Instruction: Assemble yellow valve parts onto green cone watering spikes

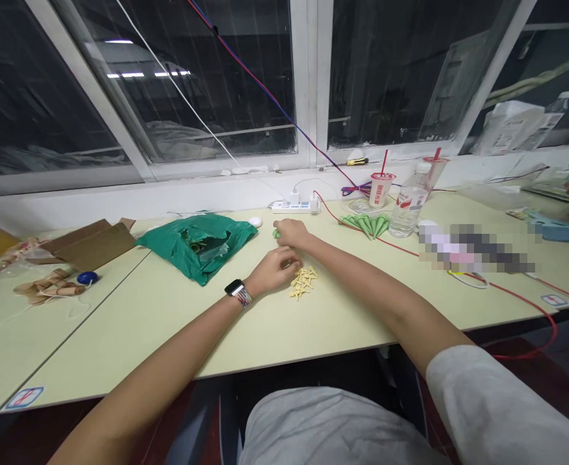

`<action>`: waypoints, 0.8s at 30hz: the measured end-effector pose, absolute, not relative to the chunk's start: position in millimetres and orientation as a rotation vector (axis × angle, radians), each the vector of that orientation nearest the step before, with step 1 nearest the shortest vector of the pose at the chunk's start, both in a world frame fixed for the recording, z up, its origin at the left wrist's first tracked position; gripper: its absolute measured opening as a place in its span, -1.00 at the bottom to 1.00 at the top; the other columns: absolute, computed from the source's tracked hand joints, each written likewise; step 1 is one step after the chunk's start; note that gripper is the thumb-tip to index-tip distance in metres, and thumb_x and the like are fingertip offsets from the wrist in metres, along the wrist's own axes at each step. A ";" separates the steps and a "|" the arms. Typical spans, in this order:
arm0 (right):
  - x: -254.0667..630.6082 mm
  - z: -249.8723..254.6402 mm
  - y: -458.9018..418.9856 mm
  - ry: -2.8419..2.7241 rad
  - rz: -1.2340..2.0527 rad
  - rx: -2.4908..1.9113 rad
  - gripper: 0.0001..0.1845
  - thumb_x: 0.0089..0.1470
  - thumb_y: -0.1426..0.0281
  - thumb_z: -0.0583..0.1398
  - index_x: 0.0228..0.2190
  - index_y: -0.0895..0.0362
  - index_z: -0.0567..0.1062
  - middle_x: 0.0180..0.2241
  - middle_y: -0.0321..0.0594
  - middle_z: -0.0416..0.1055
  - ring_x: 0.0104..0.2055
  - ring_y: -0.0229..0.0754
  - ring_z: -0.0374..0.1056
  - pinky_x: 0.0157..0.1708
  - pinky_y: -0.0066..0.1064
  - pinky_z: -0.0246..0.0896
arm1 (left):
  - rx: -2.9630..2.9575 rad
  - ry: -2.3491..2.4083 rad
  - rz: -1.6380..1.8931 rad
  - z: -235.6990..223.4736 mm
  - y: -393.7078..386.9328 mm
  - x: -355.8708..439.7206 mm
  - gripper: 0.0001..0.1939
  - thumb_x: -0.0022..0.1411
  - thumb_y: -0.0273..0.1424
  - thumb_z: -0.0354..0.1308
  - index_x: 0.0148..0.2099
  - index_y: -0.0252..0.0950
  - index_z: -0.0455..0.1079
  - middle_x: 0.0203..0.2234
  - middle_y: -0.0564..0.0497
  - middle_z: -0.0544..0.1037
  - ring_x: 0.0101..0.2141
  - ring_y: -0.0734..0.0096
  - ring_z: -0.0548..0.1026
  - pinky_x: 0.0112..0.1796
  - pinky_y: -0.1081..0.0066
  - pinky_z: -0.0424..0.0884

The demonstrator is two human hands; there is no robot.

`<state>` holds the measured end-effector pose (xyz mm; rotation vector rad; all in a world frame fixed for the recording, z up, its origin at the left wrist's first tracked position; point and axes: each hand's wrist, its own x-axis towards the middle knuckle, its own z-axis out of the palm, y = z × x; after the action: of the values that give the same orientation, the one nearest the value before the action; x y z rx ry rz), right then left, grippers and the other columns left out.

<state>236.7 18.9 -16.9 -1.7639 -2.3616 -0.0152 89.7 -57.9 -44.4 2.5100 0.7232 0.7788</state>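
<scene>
Pinching, apparently, a green piece near the bag: right hand. Left hand curled beside small yellow pieces on the table; can't tell its grip. Pieces look light, stiff, maybe slippery; fingertips on their narrow parts should suit.

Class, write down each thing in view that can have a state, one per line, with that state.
Green bag: torn open, crumpled
Clear bottle: upright, capped
Front cup: upright, lidded, straw in
Power strip: plugs inserted
Yellow pieces: loosely heaped
Green cones: lying down, grouped
Left hand: fingers curled
Right hand: fingers at a green piece
</scene>
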 end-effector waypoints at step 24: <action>287.3 -31.8 -50.7 -1.459 1.187 -0.870 -0.55 -0.05 0.30 0.44 -0.09 0.13 0.57 -0.45 -0.34 0.54 -0.36 -0.21 0.50 -0.29 -0.38 0.44 | 1.739 0.817 1.190 -41.7 -42.8 89.7 -0.51 0.11 0.03 0.47 -0.23 -0.29 0.50 -0.30 -0.10 0.65 -0.24 0.16 0.65 -0.13 0.17 0.59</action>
<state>287.3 -50.7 -31.8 -0.8699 -1.4595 1.1866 89.7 -42.8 -41.7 1.7395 0.8170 1.1899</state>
